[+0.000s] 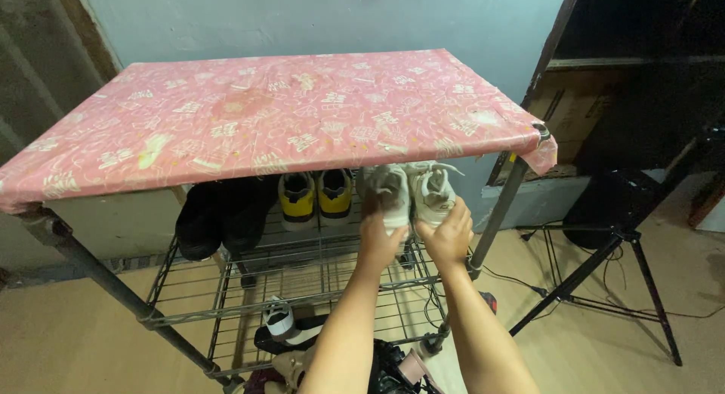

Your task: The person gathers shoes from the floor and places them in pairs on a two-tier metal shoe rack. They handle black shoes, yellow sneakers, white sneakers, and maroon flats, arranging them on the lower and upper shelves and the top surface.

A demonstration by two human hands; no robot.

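My left hand (377,239) grips the heel of a white sneaker (389,188), and my right hand (447,235) grips the heel of its pair (433,190). Both sneakers rest side by side at the right end of the upper wire shelf (302,269), toes pointing away from me, under the pink patterned top (264,114) of the rack. To their left stand a yellow and black pair of shoes (316,196) and a black pair (223,213).
A lower wire shelf holds a black and white shoe (291,327) and other items near the bottom edge. A black tripod (604,265) with cables stands on the floor to the right. A blue wall is behind the rack.
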